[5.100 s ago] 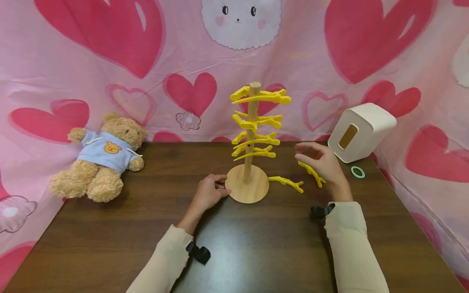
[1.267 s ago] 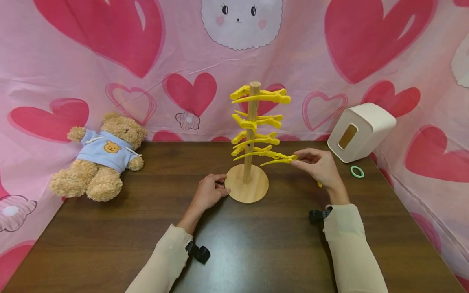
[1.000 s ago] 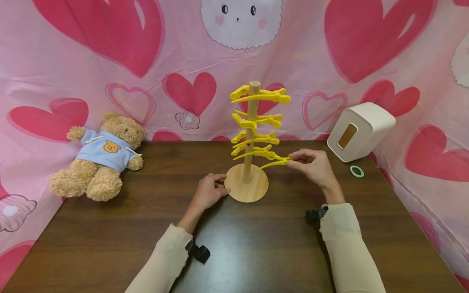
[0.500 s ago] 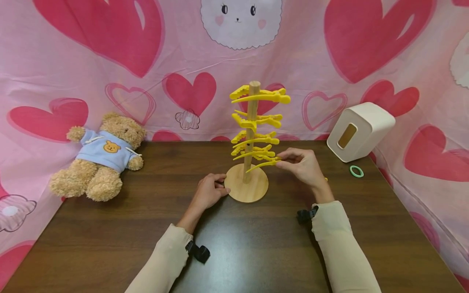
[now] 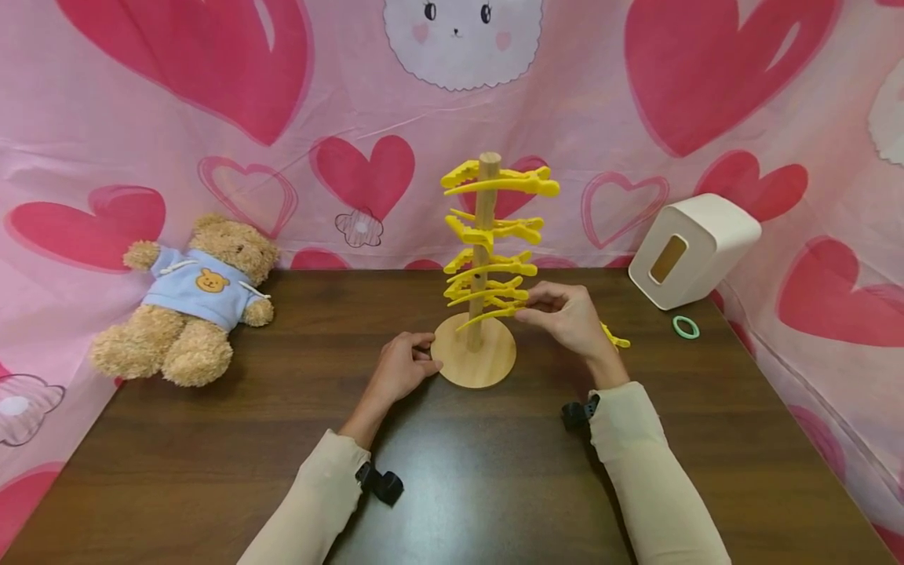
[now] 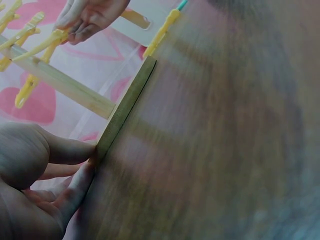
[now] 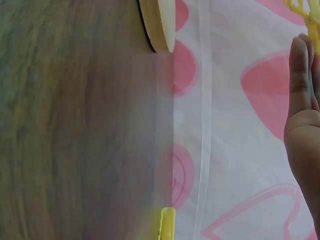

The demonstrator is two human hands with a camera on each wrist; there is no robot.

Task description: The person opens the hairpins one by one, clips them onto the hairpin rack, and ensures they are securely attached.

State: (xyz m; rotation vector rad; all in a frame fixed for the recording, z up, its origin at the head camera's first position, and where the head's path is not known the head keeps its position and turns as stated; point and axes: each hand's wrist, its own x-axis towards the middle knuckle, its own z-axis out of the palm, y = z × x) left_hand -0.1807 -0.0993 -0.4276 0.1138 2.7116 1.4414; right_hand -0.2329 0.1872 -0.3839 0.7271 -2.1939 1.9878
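Observation:
A wooden stand [image 5: 494,362] has a round base and an upright post, with several yellow alligator hair clips [image 5: 519,184] clamped along it. My left hand [image 5: 402,366] holds the base's left edge between thumb and fingers, as the left wrist view of the hand [image 6: 35,170] confirms. Thumb and fingers of my right hand [image 5: 570,320] pinch the tail of another yellow hair clip [image 5: 487,315]. Its jaws are spread around the post, below the lowest clamped clips. In the right wrist view, only part of the right hand [image 7: 303,122] and clip [image 7: 313,30] shows.
One loose yellow hair clip [image 5: 617,340] lies on the table behind the right wrist, partly hidden. Farther right are a green ring [image 5: 685,327] and a white box [image 5: 716,243] with an oval slot. A teddy bear [image 5: 198,302] in a blue hoodie lies at left.
My right hand picked a clip up off the table right of the base and brought it leftward, jaws spread, to the lower post. The left hand stayed at the base.

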